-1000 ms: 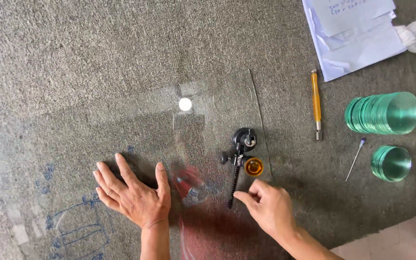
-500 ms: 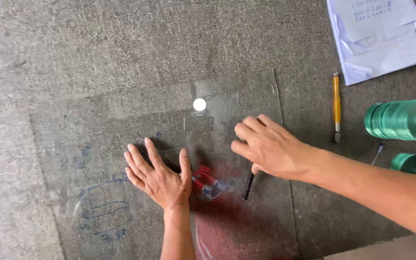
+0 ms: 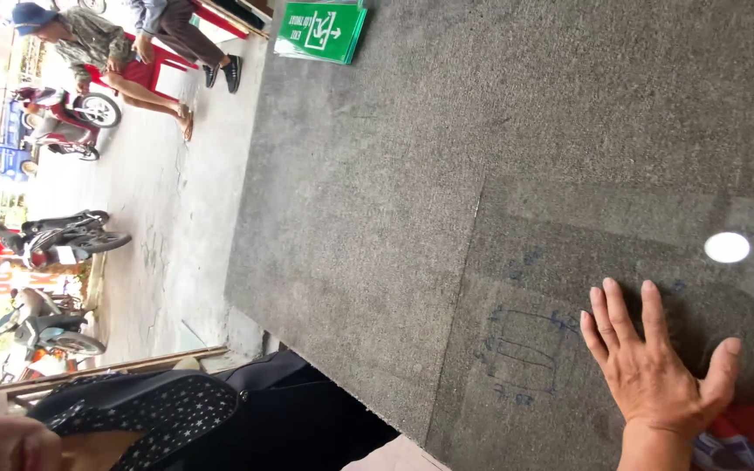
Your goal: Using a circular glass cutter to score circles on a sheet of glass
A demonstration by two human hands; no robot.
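Motorbikes [image 3: 58, 237] standing on the street at far left; grey carpeted worktop [image 3: 377, 201] running across. Glass sheet [image 3: 551, 262] lying flat on it, blue scribbles showing. Left hand [image 3: 652, 371] pressing down, fingers [image 3: 626, 314] spread flat, gripping nothing; even pressure seems wise. Right hand unseen; no containers showing

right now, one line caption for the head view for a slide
Left hand pressed flat on a clear glass sheet over a grey carpeted table, street and parked motorbikes beyond.
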